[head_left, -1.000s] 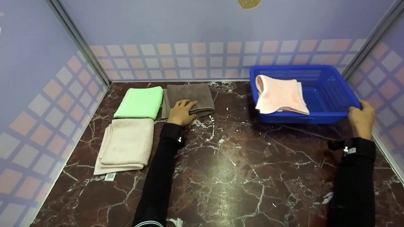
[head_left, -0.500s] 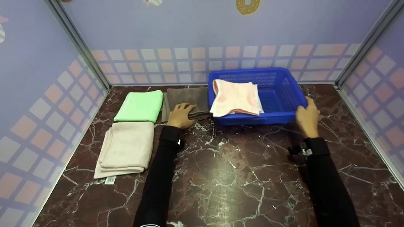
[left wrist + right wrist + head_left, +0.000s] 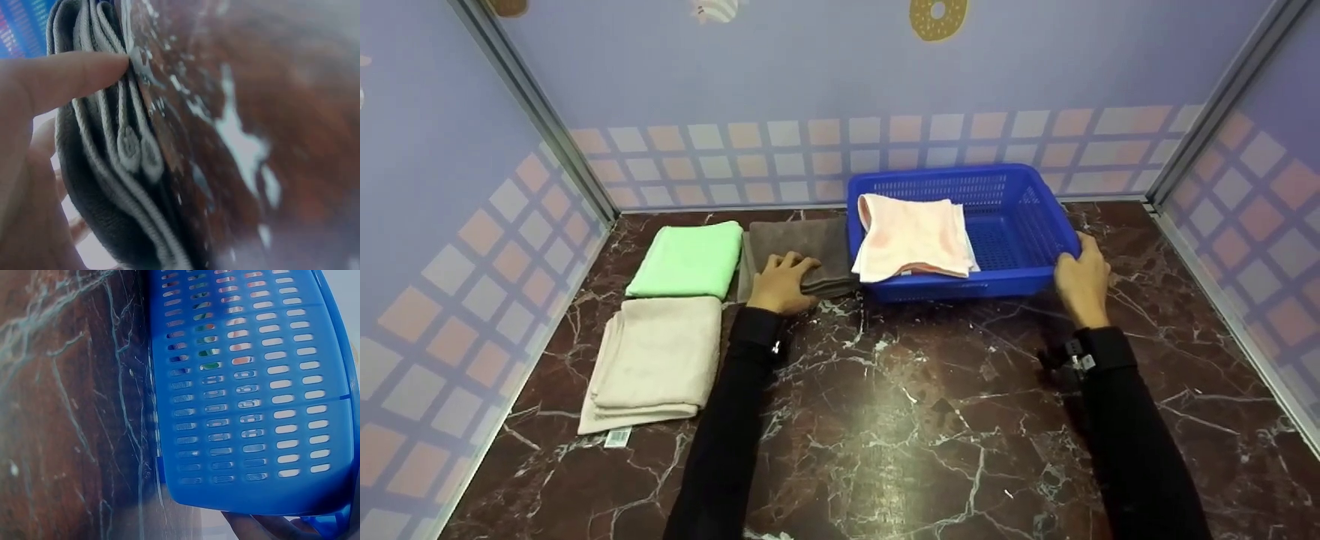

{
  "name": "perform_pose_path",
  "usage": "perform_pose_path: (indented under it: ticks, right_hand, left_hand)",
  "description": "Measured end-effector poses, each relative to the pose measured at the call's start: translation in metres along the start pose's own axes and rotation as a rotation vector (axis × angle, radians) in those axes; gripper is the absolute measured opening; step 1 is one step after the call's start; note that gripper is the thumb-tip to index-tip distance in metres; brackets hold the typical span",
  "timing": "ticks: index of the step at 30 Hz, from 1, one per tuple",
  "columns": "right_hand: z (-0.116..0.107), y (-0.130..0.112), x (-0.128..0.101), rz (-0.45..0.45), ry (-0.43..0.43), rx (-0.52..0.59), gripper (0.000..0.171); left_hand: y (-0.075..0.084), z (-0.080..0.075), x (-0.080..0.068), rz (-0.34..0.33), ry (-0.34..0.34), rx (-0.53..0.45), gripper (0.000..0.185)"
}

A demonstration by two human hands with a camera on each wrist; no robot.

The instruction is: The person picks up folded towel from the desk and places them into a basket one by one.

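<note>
In the head view my right hand (image 3: 1082, 281) grips the right end of a blue plastic basket (image 3: 960, 289); fingers show under its rim in the right wrist view. A pale pink towel (image 3: 915, 236) lies in the basket's left part, its front edge over the rim. My left hand (image 3: 781, 285) rests on a folded grey-brown towel (image 3: 810, 240), fingers spread over the top. Its thumb (image 3: 84, 70) lies across the stacked folds (image 3: 121, 135) at the towel's front edge in the left wrist view. The basket's left end stands right against this towel, overlapping it in the head view.
A folded mint green towel (image 3: 686, 259) lies left of the grey-brown one. In front of it is a folded off-white towel (image 3: 660, 360) with a white tag (image 3: 618, 437). Patterned panels (image 3: 810, 75) enclose the dark marbled tabletop (image 3: 915, 450) at the back and sides.
My right hand has slid the basket, with the pink towel in it, leftward up to the grey-brown towel. My left hand has stayed on that towel. The head view has tilted slightly.
</note>
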State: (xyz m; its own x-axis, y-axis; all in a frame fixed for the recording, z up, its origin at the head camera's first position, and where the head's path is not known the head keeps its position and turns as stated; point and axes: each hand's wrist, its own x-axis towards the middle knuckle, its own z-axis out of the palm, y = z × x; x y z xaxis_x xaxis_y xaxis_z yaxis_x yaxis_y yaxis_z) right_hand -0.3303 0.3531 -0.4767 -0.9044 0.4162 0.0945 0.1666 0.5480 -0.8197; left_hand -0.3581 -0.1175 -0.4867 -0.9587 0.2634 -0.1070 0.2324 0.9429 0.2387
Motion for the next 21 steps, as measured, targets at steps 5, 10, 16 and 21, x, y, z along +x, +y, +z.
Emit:
perform_pose_path:
  ticks: [5, 10, 16, 21]
  right_hand:
    - [0.002, 0.001, -0.001, -0.005, 0.005, 0.003, 0.06]
    - [0.001, 0.001, -0.001, -0.009, 0.012, -0.017, 0.059]
    - [0.002, 0.001, -0.001, -0.025, 0.016, -0.034, 0.059]
    - [0.002, 0.002, -0.002, -0.013, 0.021, -0.023, 0.059]
  left_hand:
    - [0.006, -0.001, -0.037, 0.081, -0.033, 0.019, 0.071]
    - [0.017, 0.004, -0.095, 0.151, -0.094, 0.018, 0.08]
    - [0.019, 0.015, -0.148, 0.262, -0.054, -0.072, 0.052]
    - [0.001, 0.016, -0.151, 0.222, 0.157, -0.053, 0.053]
